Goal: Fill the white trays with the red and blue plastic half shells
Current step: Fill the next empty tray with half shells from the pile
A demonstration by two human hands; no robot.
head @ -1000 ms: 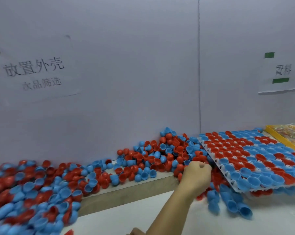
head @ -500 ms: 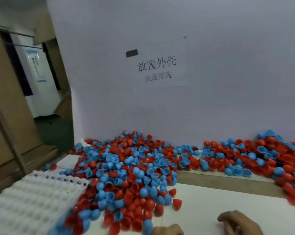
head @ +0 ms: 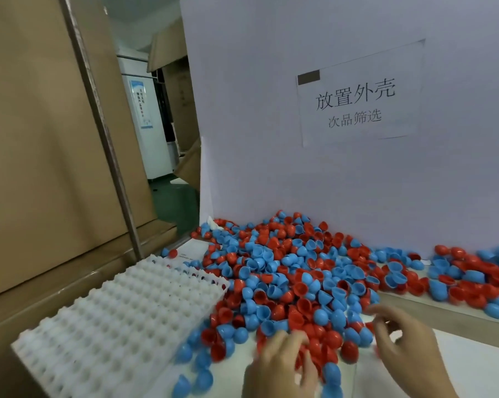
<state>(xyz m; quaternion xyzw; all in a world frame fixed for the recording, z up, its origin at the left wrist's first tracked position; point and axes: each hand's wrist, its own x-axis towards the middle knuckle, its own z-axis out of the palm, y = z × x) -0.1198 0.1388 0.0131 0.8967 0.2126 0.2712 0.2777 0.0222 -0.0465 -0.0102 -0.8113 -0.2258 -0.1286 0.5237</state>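
Beside one white tray (head: 104, 326), two blurred hands, fingers unclear, reach countless shells (head: 285, 282).

Both hands have come forward into the shell pile (head: 285, 282): the left hand (head: 282, 366) and right hand (head: 406, 349) now reach among the shells. The view has swung left, bringing the white tray (head: 119, 326) closer.

hands (head: 282, 366) at shell pile (head: 294, 280) | white tray (head: 121, 320) left
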